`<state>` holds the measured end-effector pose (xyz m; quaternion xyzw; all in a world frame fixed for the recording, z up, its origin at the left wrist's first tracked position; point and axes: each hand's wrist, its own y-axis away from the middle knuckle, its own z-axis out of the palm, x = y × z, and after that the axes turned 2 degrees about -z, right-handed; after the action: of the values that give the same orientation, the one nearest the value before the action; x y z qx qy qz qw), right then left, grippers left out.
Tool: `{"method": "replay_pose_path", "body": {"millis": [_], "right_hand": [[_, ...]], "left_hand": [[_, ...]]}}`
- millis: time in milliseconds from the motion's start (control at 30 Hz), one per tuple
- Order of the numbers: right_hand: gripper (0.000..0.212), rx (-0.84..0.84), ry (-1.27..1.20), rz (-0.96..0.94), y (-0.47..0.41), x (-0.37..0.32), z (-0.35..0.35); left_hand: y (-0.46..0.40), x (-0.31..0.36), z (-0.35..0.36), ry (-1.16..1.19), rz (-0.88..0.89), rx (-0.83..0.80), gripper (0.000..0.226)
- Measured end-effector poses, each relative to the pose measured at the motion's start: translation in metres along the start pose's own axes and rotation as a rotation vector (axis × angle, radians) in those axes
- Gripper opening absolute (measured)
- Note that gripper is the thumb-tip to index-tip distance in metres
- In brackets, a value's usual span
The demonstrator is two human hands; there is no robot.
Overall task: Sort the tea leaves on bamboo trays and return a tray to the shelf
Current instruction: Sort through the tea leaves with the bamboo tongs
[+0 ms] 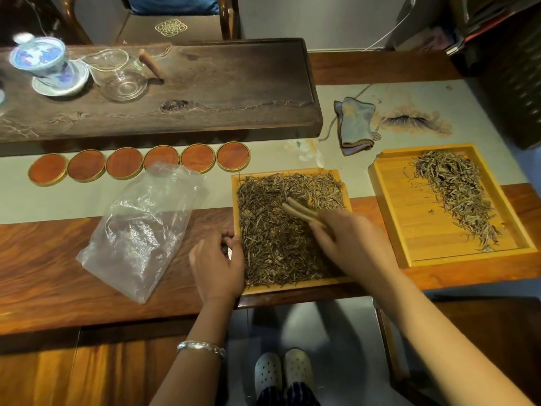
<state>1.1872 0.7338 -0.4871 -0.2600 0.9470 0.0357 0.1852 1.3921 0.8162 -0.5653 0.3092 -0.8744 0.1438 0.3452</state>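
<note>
A bamboo tray point(237, 183) lies at the table's near edge, almost covered with dark tea leaves point(272, 244). My left hand point(218, 263) grips its left rim. Over the leaves, my right hand point(351, 238) holds wooden tongs point(298, 209) whose tips rest on the pile. A second bamboo tray point(415, 230) sits to the right, apart from the first. It carries a narrower band of paler tea leaves point(459, 197) along its right half.
A crumpled clear plastic bag point(140, 227) lies left of the first tray. Several round wooden coasters point(140, 164) line up behind it. Further back stand a dark tea board point(205, 89) with a lidded porcelain cup point(44, 63) and glass pitcher point(120, 74). A folded cloth point(355, 124) lies behind the trays.
</note>
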Motion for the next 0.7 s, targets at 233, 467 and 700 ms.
{"method": "replay_pose_path", "body": {"millis": [233, 467, 700], "right_hand": [[0.030, -0.074, 0.078, -0.008, 0.018, -0.001, 0.013], [0.030, -0.034, 0.099, 0.075, 0.009, 0.015, 0.004], [0.027, -0.001, 0.110, 0.113, 0.003, 0.021, 0.005]], "left_hand": [[0.000, 0.001, -0.001, 0.011, 0.009, -0.002, 0.010], [0.000, 0.001, -0.001, 0.011, 0.011, -0.003, 0.014], [0.000, 0.002, -0.001, 0.012, -0.004, -0.005, 0.011]]}}
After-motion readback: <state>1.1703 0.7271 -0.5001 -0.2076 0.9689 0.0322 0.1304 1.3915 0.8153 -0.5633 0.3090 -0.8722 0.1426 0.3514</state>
